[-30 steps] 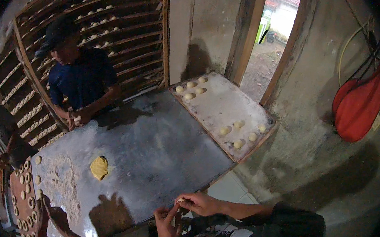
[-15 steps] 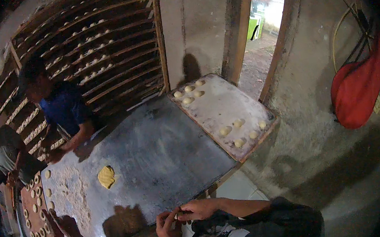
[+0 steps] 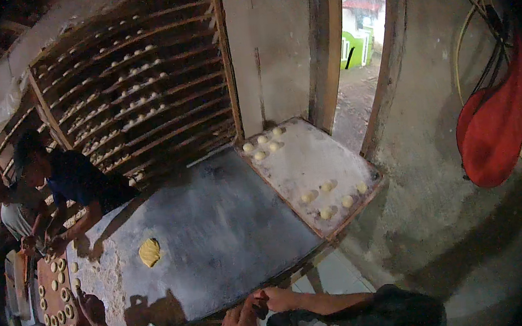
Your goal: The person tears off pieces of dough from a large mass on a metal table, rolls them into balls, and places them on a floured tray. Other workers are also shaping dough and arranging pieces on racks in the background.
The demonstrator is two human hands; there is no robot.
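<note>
Farther left than a second ago, a co-worker in dark blue (image 3: 79, 180) now reaches to the brown tray (image 3: 54, 300) of dough rings; the person's left hand (image 3: 239, 325) and right hand (image 3: 279, 299) meet at the fingers, and whether they grip anything cannot be told. Yellow dough (image 3: 149, 253) lies on the grey table (image 3: 235, 222); pale balls (image 3: 347, 202) sit on the floured board (image 3: 301, 159).

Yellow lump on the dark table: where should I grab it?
Perhaps grip the yellow lump by its left and right edges, coming from the near side of the dark table: it lies low and wide, with nothing touching its sides.
</note>
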